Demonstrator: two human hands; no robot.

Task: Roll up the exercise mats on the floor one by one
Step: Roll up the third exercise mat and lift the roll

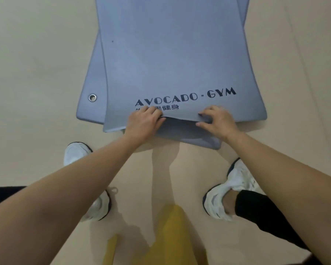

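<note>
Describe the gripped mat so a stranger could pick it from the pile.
On the beige floor, beyond the white shoes, lies a pile of blue-grey mats. The top mat is the one, its near edge gripped by the left hand and right hand. It alone shows AVOCADO-GYM lettering; the mat beneath shows a metal eyelet.

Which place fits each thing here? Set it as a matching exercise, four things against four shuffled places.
Things:
1 metal eyelet
2 left hand
3 right hand
4 right sneaker

Places:
A grips the top mat at its near edge, below "GYM"
B near left corner of the lower mat
C on the bare floor, off both mats
D grips the top mat's near edge, over the Chinese characters

Pairs: 1-B, 2-D, 3-A, 4-C
</note>
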